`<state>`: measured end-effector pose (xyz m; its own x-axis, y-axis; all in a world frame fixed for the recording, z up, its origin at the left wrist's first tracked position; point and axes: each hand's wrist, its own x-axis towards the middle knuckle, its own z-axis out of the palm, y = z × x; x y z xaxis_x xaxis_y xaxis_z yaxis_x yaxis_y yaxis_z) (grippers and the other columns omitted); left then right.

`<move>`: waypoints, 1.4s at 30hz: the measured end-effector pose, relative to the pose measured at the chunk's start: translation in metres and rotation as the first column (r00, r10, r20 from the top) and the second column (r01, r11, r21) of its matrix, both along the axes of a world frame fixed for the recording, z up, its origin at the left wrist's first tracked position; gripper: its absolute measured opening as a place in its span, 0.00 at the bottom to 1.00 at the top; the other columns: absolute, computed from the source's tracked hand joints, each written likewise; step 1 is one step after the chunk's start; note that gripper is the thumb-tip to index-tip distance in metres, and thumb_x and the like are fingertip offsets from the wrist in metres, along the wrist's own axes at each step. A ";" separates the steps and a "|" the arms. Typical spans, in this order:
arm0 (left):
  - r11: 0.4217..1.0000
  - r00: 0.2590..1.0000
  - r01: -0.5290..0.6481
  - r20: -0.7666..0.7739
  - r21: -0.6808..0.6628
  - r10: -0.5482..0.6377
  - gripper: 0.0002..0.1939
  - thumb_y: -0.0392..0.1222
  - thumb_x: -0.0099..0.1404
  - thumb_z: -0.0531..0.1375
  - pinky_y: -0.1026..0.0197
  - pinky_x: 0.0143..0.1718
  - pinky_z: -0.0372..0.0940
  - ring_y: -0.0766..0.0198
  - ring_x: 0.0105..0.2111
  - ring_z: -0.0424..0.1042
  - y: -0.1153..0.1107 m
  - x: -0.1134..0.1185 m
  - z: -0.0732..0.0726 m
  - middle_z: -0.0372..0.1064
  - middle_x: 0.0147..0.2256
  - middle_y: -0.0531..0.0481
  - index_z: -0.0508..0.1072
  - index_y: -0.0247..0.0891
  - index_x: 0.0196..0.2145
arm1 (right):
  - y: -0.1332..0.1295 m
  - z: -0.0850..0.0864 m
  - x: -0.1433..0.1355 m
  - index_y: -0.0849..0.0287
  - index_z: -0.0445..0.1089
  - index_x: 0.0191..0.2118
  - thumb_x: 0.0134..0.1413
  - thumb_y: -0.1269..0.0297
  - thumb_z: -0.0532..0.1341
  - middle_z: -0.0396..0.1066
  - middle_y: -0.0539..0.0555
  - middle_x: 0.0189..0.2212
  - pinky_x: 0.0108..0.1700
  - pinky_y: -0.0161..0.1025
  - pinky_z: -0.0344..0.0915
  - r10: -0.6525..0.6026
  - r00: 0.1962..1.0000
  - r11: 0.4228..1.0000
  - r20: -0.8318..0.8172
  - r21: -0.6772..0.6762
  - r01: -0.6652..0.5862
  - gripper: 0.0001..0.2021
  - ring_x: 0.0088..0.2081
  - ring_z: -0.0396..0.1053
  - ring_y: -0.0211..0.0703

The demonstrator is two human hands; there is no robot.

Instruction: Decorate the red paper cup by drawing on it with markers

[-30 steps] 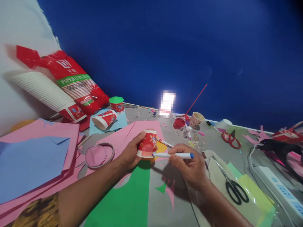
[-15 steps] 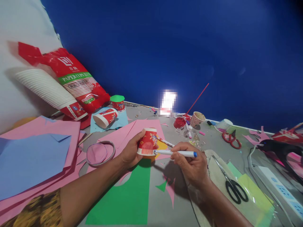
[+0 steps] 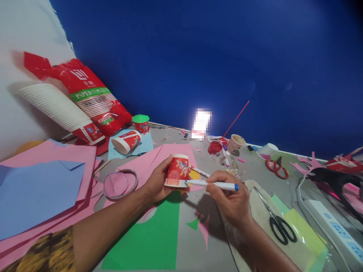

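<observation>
1. Workpiece: a red cup (image 3: 178,170), held above the far end of the green sheet (image 3: 150,241). From where I stand, its wide end appears to face down.
2. Left hand (image 3: 157,184), over the far end of the green sheet: curled around the cup's left side, thumb and fingers gripping the wall. Apply only enough pressure to steady it; a hard squeeze would probably dent the paper.
3. Right hand (image 3: 229,196), to the right of the green sheet: thumb and fingers pinch a white marker (image 3: 219,185), its dark tip at the pale band on the wide end. Contact cannot be confirmed from here.
4. Recommended practice: make light, even strokes, rotate the cup between strokes, and keep skin clear of wet ink.
5. Tub (image 3: 214,150), beyond the green sheet and to its right: holds what looks like red paint, with a thin red stick (image 3: 235,119) leaning out.
6. Patterned cup (image 3: 235,145), farther right beyond the green sheet: mouth up; contents not discernible.
7. Stack of cups (image 3: 53,105) and red bag (image 3: 93,94), beyond the green sheet to its left: the cups nest together; the bag looks full.
</observation>
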<state>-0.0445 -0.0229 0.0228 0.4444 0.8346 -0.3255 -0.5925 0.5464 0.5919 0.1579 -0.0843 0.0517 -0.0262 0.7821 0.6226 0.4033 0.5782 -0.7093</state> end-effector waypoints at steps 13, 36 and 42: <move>0.999 0.999 -0.026 0.047 -0.033 0.028 0.24 0.52 0.77 0.54 0.44 0.33 0.81 0.48 0.31 0.84 0.001 -0.001 -0.005 0.83 0.38 0.34 0.75 0.30 0.57 | -0.002 0.001 -0.001 0.54 0.77 0.31 0.59 0.69 0.65 0.78 0.50 0.24 0.28 0.35 0.69 0.031 0.998 0.999 0.052 0.013 -0.032 0.06 0.24 0.74 0.41; 0.964 0.989 -0.089 -0.093 0.251 0.116 0.22 0.51 0.69 0.65 0.52 0.37 0.79 0.51 0.35 0.83 -0.006 0.006 -0.008 0.81 0.40 0.40 0.73 0.36 0.54 | -0.003 0.012 -0.003 0.54 0.76 0.29 0.57 0.69 0.64 0.77 0.49 0.22 0.26 0.34 0.67 0.057 0.994 0.998 0.097 0.013 -0.059 0.06 0.22 0.72 0.40; 0.964 0.985 -0.088 -0.119 0.252 0.121 0.22 0.52 0.70 0.64 0.53 0.36 0.78 0.53 0.34 0.81 -0.005 0.006 -0.010 0.79 0.38 0.43 0.72 0.37 0.55 | -0.002 0.010 -0.002 0.54 0.76 0.30 0.58 0.69 0.64 0.77 0.49 0.23 0.26 0.33 0.67 0.043 0.994 0.998 0.096 0.037 -0.047 0.07 0.22 0.72 0.39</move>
